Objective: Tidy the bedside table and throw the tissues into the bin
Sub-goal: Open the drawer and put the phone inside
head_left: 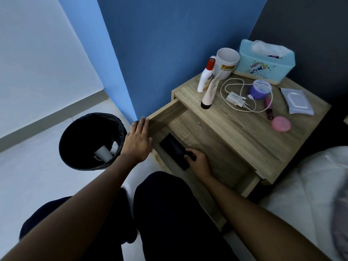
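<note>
Nearest, dark trousers (169, 213) are seen between two bare forearms. The right hand (199, 161) is lowered into the open drawer (216, 147), its grip closed around the near end of a flat black object (174, 147); the object's long axis runs diagonally away toward the drawer's far left. The left hand (138, 142) is laid flat, fingers apart, against the drawer's left side, nothing being held. Just left of it, on the floor, a black-lined bin (75, 147) is stood, with crumpled white tissues (114, 146) and a white cup (103, 154) lying inside. Farther off, the tabletop (244, 129) is crowded: a white bottle (206, 76), a tube (210, 93), a mug (227, 63), a coiled white charger (235, 97), a purple tub (260, 89), a wipes packet (296, 100), a pink compact (281, 123) and, at the back, a pale blue tissue box (265, 63).
</note>
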### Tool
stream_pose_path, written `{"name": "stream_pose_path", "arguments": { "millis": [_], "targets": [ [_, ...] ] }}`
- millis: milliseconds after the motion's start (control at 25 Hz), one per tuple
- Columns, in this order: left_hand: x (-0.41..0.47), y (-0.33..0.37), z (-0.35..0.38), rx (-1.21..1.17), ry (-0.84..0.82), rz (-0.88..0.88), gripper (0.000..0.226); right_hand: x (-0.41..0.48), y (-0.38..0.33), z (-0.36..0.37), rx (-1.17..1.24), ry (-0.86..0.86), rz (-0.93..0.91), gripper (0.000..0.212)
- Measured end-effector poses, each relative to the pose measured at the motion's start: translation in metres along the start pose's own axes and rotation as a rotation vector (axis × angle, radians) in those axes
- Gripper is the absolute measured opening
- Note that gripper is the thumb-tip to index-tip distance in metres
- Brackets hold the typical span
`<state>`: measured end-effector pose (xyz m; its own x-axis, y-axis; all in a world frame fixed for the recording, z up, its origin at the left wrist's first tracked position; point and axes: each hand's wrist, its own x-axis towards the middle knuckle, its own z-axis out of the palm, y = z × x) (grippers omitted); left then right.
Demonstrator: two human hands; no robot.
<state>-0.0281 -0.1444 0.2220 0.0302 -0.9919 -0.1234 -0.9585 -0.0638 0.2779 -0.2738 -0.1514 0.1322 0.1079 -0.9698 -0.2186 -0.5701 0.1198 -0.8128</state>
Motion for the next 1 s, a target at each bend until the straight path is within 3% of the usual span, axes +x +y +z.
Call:
{"name": "stream_pose_path", "arguments": {
  "millis": [400,1000],
  "targets": [
    [0.000,0.000,0.001,-0.005,0.005,-0.008,0.068,0.007,-0.023,0.026,0.024,-0.134,-0.019,0.034],
    [0.003,0.000,-0.001,0.024,-0.005,0.009,0.068,0.008,-0.034,0.037,0.031,-0.128,0.021,0.031]
  ]
}}
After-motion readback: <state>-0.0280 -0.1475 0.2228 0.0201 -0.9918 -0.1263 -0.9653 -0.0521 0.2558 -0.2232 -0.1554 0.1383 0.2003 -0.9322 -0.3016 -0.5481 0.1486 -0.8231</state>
